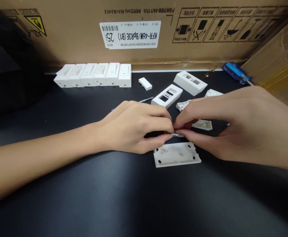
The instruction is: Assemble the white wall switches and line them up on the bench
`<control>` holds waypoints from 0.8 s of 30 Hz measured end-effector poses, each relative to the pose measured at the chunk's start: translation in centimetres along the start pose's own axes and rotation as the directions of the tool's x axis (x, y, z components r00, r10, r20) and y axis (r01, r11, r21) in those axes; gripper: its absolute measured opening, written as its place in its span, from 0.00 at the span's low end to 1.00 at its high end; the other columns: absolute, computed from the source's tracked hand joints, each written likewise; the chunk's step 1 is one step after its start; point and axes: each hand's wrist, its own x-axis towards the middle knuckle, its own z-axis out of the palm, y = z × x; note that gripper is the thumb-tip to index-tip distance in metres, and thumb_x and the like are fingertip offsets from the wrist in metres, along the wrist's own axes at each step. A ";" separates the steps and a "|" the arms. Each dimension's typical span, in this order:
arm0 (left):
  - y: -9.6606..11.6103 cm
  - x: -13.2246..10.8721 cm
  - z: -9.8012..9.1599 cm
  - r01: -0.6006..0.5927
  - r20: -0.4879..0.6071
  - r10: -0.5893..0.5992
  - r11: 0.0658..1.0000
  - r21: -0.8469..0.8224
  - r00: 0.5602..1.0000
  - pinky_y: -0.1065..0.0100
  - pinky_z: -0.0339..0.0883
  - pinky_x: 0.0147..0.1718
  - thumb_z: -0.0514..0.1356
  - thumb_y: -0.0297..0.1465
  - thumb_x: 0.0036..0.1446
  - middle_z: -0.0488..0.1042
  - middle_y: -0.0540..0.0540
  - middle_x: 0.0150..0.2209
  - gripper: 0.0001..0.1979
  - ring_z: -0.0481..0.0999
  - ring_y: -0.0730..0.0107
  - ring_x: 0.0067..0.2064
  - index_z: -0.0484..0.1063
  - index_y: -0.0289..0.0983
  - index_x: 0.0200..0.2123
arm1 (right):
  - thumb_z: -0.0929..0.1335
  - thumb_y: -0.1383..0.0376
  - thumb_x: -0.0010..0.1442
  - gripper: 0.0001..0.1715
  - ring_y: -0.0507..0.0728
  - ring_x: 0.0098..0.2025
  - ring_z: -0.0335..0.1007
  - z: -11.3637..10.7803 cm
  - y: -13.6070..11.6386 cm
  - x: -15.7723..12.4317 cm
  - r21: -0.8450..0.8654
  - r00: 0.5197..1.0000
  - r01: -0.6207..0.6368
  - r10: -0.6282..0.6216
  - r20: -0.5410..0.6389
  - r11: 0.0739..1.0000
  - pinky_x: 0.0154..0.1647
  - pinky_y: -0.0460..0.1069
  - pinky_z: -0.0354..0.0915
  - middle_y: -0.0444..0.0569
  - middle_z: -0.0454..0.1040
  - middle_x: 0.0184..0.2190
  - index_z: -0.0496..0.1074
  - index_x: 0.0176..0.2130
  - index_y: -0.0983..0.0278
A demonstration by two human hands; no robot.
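My left hand (134, 128) and my right hand (235, 125) meet fingertip to fingertip over a black table (109, 197). Both pinch one small, mostly hidden white and metal part (175, 134) between thumb and fingers. Just below the fingertips a flat white plastic base plate (176, 154) lies on the table. Behind the hands lie a white frame with rectangular openings (167, 95), a white housing (190, 82), a small white rocker piece (145, 83) and other white fragments (202, 124).
A row of several assembled white switches (94, 75) stands at the back left. A large cardboard box (139, 29) walls off the back and right. A blue-handled screwdriver (236, 73) lies at the back right. A thin metal tool (146, 99) pokes out behind my left hand.
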 end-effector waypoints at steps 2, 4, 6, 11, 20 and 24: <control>0.1 0.0 -0.1 0.018 0.011 -0.018 1.000 0.005 1.000 0.69 0.74 0.37 0.60 0.30 0.70 0.84 0.49 0.44 0.08 0.84 0.69 0.40 0.81 0.40 0.41 | 0.69 0.71 0.61 0.09 0.51 0.21 0.64 0.1 -0.1 0.0 0.005 1.000 -0.014 0.014 0.013 1.000 0.27 0.51 0.56 0.38 0.74 0.23 0.74 0.30 0.59; 0.1 0.1 -0.1 0.026 0.019 -0.027 1.000 0.013 0.999 0.69 0.73 0.36 0.60 0.31 0.70 0.84 0.49 0.44 0.08 0.84 0.69 0.40 0.81 0.40 0.41 | 0.69 0.70 0.61 0.08 0.52 0.22 0.65 0.1 0.0 -0.1 0.010 1.000 -0.022 0.022 0.020 1.000 0.27 0.51 0.56 0.38 0.75 0.23 0.74 0.31 0.58; 0.1 0.1 -0.1 0.027 0.029 -0.027 0.999 0.020 0.999 0.70 0.72 0.36 0.60 0.31 0.70 0.84 0.49 0.45 0.08 0.83 0.70 0.41 0.80 0.40 0.42 | 0.68 0.70 0.62 0.08 0.53 0.22 0.66 0.1 0.1 -0.2 0.023 1.000 -0.015 0.014 0.023 1.000 0.27 0.51 0.57 0.38 0.74 0.24 0.74 0.33 0.57; 0.1 0.2 -0.3 0.025 0.059 -0.027 0.999 0.042 0.998 0.71 0.71 0.36 0.61 0.31 0.70 0.83 0.51 0.47 0.07 0.83 0.71 0.42 0.80 0.41 0.44 | 0.67 0.68 0.65 0.07 0.54 0.29 0.71 -0.2 0.7 -0.8 0.058 0.998 0.026 -0.029 0.061 0.998 0.29 0.50 0.60 0.42 0.77 0.31 0.75 0.37 0.58; 0.1 0.3 -0.3 -0.019 0.056 0.013 0.995 0.102 0.998 0.70 0.66 0.29 0.59 0.32 0.71 0.83 0.51 0.47 0.08 0.82 0.73 0.41 0.79 0.40 0.44 | 0.64 0.69 0.70 0.12 0.54 0.37 0.73 -0.6 1.6 -1.9 0.139 0.987 0.056 -0.075 0.139 0.989 0.34 0.50 0.65 0.48 0.76 0.38 0.77 0.40 0.61; 0.2 0.5 -0.3 -0.022 0.051 0.017 0.996 0.087 0.999 0.70 0.69 0.31 0.59 0.32 0.72 0.83 0.50 0.46 0.09 0.83 0.72 0.41 0.79 0.39 0.43 | 0.64 0.71 0.68 0.12 0.56 0.38 0.72 -0.4 1.8 -2.1 0.151 0.983 0.048 -0.073 0.167 0.987 0.36 0.51 0.65 0.49 0.75 0.38 0.77 0.42 0.60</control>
